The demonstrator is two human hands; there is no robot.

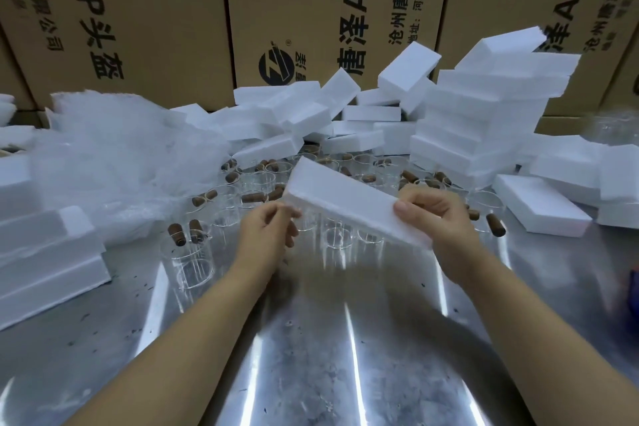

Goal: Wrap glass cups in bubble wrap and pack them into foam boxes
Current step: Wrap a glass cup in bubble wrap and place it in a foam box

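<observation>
Over the shiny desk, right of the bubble wrap heap, a plain white foam box hangs tilted, its long axis running far-left to near-right. The right hand grips its near end and the left hand pinches its far lower corner. Clear glass cups stand just beneath, unwrapped.

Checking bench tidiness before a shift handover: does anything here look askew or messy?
Yes. The foam stack at the right leans, top pieces skewed; loose foam boxes lie tumbled behind the glass cups. The metal table looks dirt-flecked. The held foam box looks intact.
</observation>
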